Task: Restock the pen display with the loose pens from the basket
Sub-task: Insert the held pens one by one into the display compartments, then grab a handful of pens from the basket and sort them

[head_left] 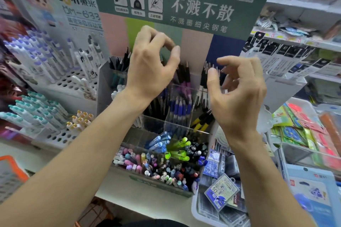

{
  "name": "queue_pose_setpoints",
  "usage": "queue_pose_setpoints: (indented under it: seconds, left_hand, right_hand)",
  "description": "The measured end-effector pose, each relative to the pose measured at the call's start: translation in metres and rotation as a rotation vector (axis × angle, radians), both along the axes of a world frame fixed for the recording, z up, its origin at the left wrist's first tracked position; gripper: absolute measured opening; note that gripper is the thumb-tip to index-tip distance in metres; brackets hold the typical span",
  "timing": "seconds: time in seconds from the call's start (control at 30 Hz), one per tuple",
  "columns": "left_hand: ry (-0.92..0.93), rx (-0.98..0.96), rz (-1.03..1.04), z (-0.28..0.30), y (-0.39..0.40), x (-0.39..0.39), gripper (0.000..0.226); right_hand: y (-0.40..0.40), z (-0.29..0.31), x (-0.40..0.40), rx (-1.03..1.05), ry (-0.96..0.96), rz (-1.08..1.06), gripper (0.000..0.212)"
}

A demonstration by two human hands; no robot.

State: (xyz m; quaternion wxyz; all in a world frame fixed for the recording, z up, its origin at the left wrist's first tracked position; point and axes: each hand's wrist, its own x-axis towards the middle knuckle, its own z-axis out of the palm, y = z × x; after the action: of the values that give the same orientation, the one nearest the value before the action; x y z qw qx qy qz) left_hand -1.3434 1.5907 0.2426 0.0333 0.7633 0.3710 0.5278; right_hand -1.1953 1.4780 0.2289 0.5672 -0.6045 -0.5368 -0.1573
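The pen display point(103, 86) is a tiered stand of clear compartments under a green header card point(239, 20). Black pens point(120, 62) stand in its back row, blue-grip pens point(180, 108) in the middle, and green pens point(179, 151) and mixed coloured pens point(162, 173) in front. My left hand point(151, 68) hovers over the back row with thumb and fingers curved into a loose ring, and nothing shows between them. My right hand point(239, 97) hangs over the right-hand compartments, fingers loosely curled and holding nothing. A corner of the orange basket point(13, 166) shows at lower left.
White racks of pens point(46, 116) crowd the left side of the counter. Clear boxes of packaged refills point(221, 190) sit at lower right, and carded packets point(304, 134) lie beyond them. Shelves with hanging stock point(287, 57) rise at the right.
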Motion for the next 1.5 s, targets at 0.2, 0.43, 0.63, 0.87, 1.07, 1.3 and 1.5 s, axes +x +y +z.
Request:
queue_pose_setpoints:
  seconds: [0.2,0.43,0.63,0.87,1.07,1.3,1.5]
  left_hand:
    - [-0.335,-0.218,0.042,-0.034,-0.045,-0.069,0.027]
    - [-0.458,-0.632,0.397,-0.136,-0.103,-0.191,0.022]
    - [-0.297,-0.959,0.763,-0.222,-0.163,-0.314,0.006]
    - [-0.045,-1.406,0.878,-0.289,-0.245,-0.419,0.006]
    - [0.163,-1.721,0.7,-0.324,-0.25,-0.476,0.039]
    - [0.327,-1.699,0.514,-0.376,-0.204,-0.489,0.089]
    - [0.471,-1.704,0.371,-0.407,-0.19,-0.484,0.103]
  right_hand:
    - [-0.019,-0.02,-0.076,-0.169,0.09,0.414,0.006]
    - [-0.01,-0.09,-0.201,-0.507,0.086,0.824,0.007]
    - [-0.015,-0.164,-0.318,-0.858,0.002,1.102,0.005]
    - [-0.022,-0.226,-0.427,-1.318,-0.62,1.453,0.036]
    - [0.006,-0.284,-0.493,-1.961,-0.58,1.012,0.095]
    - [0.003,-0.362,-0.514,-2.172,-0.242,0.498,0.123]
    - [-0.003,-0.375,-0.523,-1.966,-0.254,0.423,0.111]
